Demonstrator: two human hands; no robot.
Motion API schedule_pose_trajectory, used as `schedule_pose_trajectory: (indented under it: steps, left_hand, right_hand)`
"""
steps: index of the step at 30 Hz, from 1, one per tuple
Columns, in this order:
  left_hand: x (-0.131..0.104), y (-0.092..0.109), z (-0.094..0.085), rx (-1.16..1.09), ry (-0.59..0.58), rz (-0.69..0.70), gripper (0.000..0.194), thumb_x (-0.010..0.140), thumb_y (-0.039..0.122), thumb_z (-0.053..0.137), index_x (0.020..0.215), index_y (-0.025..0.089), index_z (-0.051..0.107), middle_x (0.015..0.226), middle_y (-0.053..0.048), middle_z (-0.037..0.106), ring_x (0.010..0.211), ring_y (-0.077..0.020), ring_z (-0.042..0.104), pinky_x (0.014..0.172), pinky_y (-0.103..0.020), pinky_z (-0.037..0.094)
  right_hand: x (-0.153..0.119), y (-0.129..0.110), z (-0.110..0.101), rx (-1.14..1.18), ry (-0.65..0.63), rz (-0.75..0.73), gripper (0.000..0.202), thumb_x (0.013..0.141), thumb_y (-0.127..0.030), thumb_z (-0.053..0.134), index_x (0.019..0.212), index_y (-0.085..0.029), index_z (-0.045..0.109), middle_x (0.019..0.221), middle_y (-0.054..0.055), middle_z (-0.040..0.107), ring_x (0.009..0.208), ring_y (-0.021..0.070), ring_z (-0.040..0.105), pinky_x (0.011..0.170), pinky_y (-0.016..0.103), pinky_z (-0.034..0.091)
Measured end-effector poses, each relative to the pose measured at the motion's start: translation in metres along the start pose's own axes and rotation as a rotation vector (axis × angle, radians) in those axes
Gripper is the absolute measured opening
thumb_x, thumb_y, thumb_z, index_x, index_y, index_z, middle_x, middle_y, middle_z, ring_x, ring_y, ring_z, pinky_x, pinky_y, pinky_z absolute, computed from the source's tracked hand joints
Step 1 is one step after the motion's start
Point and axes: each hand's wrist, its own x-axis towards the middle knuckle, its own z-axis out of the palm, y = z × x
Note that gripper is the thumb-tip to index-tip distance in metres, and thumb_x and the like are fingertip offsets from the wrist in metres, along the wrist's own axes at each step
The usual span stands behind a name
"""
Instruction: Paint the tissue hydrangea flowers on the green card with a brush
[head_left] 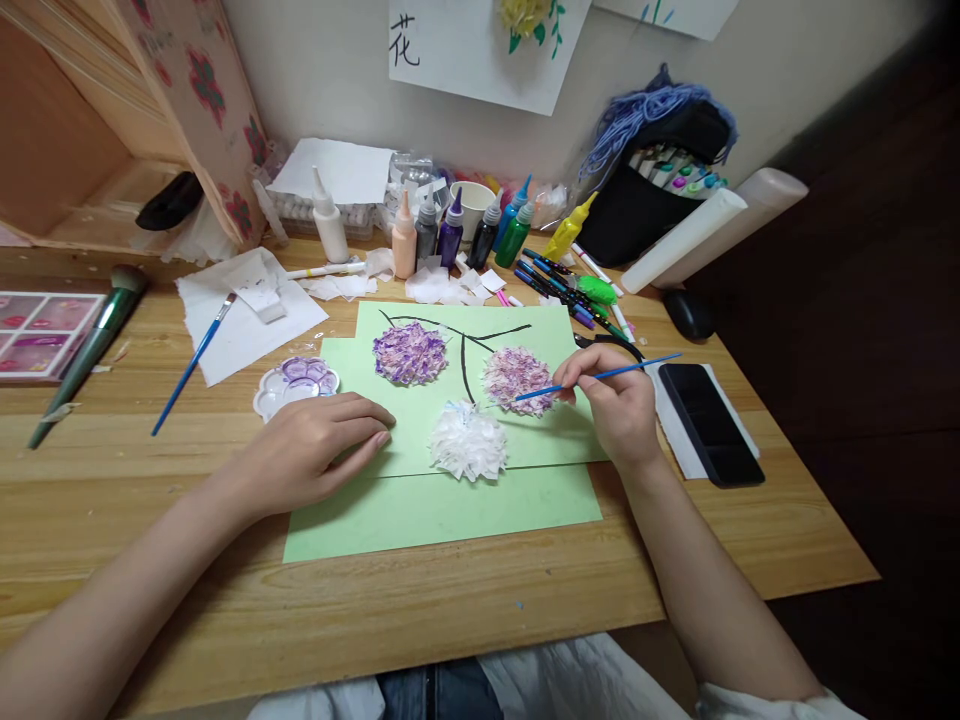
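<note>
My right hand point(619, 400) is closed round a thin blue paintbrush point(622, 371), its tip just above the white paper flower point(469, 445). Two purple-and-white flowers, one at the upper left point(410, 353) and one at the right point(517, 380), lie on the green paper point(442, 510) with black drawn stems. At the paper's left edge my left hand point(322, 445) rests palm down, fingers extended and holding nothing. A white palette point(274, 390) with purple paint sits just beyond it.
Several paint bottles point(450, 232) and paper scraps line the back. Pens point(555, 285) lie behind the paper, a phone point(710, 425) on the right. Another blue brush point(193, 365) rests partly on white paper at the left, near a large green-handled brush point(94, 345).
</note>
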Motion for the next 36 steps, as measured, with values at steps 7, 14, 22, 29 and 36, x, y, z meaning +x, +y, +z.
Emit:
schedule_pose_trajectory:
  steps: [7, 14, 22, 29, 36]
  left_hand:
    - [0.0, 0.001, 0.0, 0.011, 0.003, -0.001, 0.027, 0.097, 0.022, 0.045, 0.098, 0.013, 0.07, 0.099, -0.007, 0.074, 0.085, -0.0186, 0.07, 0.072, -0.031, 0.052]
    - [0.0, 0.0, 0.0, -0.006, 0.003, -0.007, 0.027, 0.097, 0.023, 0.044, 0.098, 0.014, 0.07, 0.1, -0.007, 0.074, 0.085, -0.0187, 0.07, 0.072, -0.031, 0.053]
    - [0.0, 0.002, 0.001, -0.034, -0.022, -0.038, 0.028, 0.096, 0.024, 0.043, 0.097, 0.018, 0.07, 0.102, -0.007, 0.074, 0.086, -0.0192, 0.069, 0.074, -0.031, 0.053]
    - [-0.013, -0.013, -0.03, 0.102, 0.147, -0.443, 0.051, 0.089, 0.053, 0.056, 0.13, 0.023, 0.051, 0.132, -0.011, 0.058, 0.118, -0.033, 0.058, 0.099, -0.05, 0.048]
    - [-0.028, -0.023, -0.042, 0.185, -0.069, -0.66, 0.083, 0.066, 0.059, 0.073, 0.13, 0.013, 0.047, 0.119, -0.019, 0.057, 0.111, -0.04, 0.057, 0.092, -0.054, 0.05]
  right_hand:
    - [0.0, 0.0, 0.0, -0.014, -0.027, 0.008, 0.017, 0.082, -0.011, 0.053, 0.072, -0.02, 0.063, 0.07, -0.001, 0.062, 0.061, 0.0118, 0.057, 0.054, 0.023, 0.046]
    - [0.001, -0.001, 0.0, -0.023, -0.026, 0.003, 0.015, 0.081, -0.012, 0.053, 0.071, -0.019, 0.063, 0.069, 0.0, 0.062, 0.061, 0.0125, 0.057, 0.053, 0.024, 0.046]
    - [0.0, -0.003, 0.0, -0.023, -0.013, 0.033, 0.013, 0.081, -0.016, 0.055, 0.07, -0.019, 0.063, 0.069, 0.001, 0.062, 0.06, 0.0138, 0.056, 0.052, 0.026, 0.045]
    - [-0.003, -0.005, 0.001, 0.081, 0.099, 0.004, 0.011, 0.082, -0.02, 0.059, 0.071, -0.02, 0.063, 0.069, 0.001, 0.06, 0.06, 0.0146, 0.053, 0.056, 0.028, 0.043]
    - [-0.012, -0.004, 0.015, 0.085, 0.1, -0.049, 0.013, 0.085, -0.026, 0.062, 0.074, -0.02, 0.066, 0.074, 0.003, 0.062, 0.062, 0.0157, 0.055, 0.055, 0.029, 0.044]
